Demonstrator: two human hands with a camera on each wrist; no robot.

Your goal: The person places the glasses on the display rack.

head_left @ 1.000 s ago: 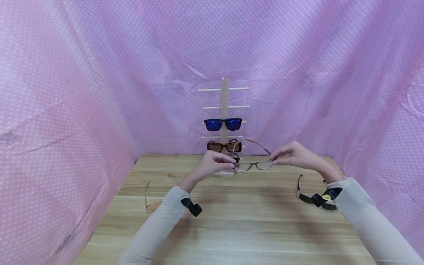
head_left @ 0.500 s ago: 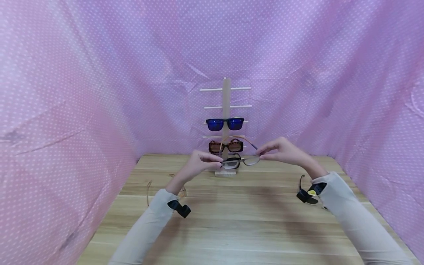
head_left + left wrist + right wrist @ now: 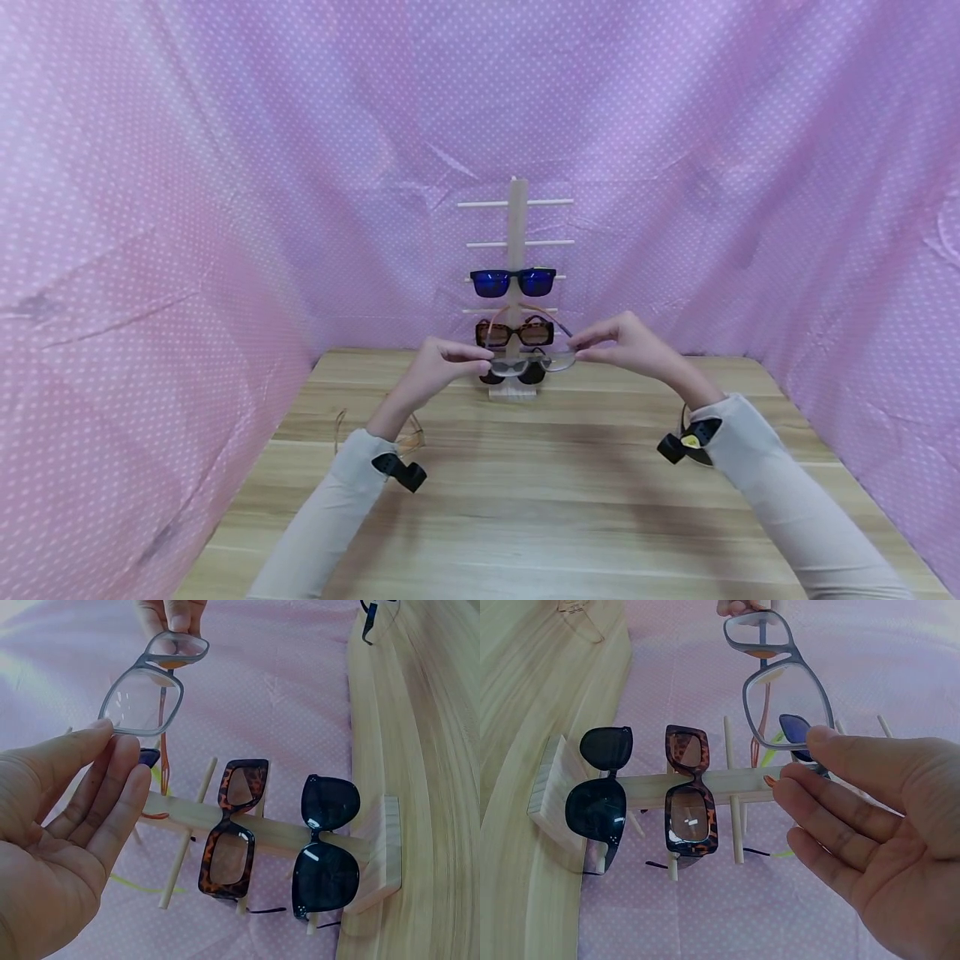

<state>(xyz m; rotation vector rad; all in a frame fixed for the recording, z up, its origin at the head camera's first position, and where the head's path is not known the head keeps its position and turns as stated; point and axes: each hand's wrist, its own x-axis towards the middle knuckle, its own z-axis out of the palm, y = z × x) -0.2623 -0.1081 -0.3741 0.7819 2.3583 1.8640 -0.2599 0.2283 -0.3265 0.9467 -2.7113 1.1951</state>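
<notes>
Just in front of the wooden eyewear stand (image 3: 517, 221), the left hand (image 3: 437, 371) and right hand (image 3: 626, 340) pinched grey-framed, clear-lensed eyeglasses (image 3: 142, 701) by opposite ends, between thumb and fingers. Blue-lensed sunglasses (image 3: 491, 283) hung midway up the stand, tortoiseshell sunglasses (image 3: 689, 814) lower on it, black sunglasses (image 3: 596, 810) nearest its base.

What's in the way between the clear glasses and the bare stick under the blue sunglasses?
Nothing visible. The clear glasses are in front of the bare stick; the tortoiseshell sunglasses sit one stick lower, not between.
</notes>
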